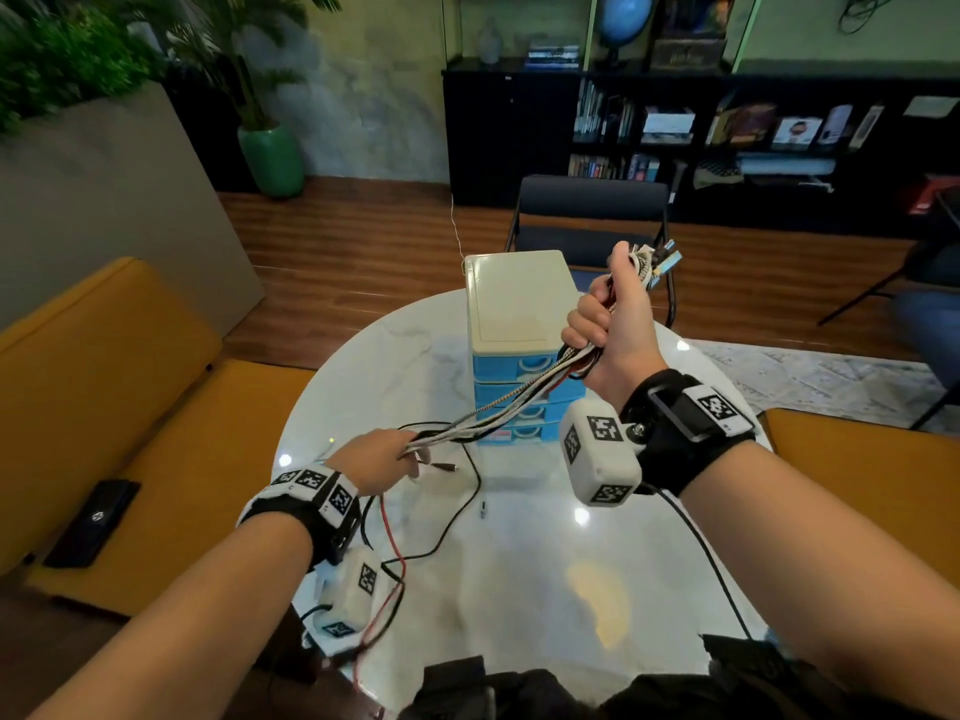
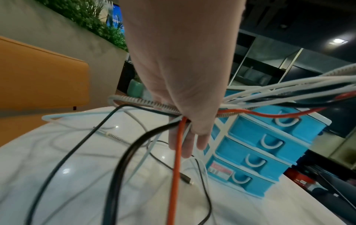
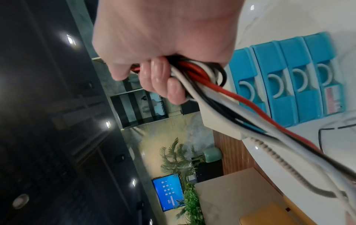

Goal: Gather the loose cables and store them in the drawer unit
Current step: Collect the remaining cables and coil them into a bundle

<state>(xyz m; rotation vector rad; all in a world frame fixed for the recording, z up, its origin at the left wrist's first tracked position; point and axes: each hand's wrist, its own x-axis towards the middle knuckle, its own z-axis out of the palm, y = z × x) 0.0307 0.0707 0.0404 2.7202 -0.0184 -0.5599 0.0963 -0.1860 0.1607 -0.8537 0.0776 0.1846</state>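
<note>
A bundle of cables (image 1: 511, 402), white, black, red and braided, stretches between my two hands above the round white table (image 1: 519, 589). My right hand (image 1: 613, 324) grips the bundle's upper end in a fist (image 3: 163, 76), with plug ends sticking out above the thumb (image 1: 657, 262). My left hand (image 1: 382, 457) holds the lower part, fingers wrapped round the strands (image 2: 192, 121). Loose tails, among them a red cable (image 2: 176, 167) and a black cable (image 2: 119, 167), trail onto the table. The drawer unit (image 1: 519, 350) with blue drawers (image 2: 260, 144) stands behind the bundle, all drawers closed.
Yellow seats (image 1: 104, 407) flank the table on the left and right. A black chair (image 1: 592, 215) stands beyond the drawer unit. A dark flat device (image 1: 93, 522) lies on the left seat. A bookshelf (image 1: 727, 137) and a potted plant (image 1: 270, 158) are farther back.
</note>
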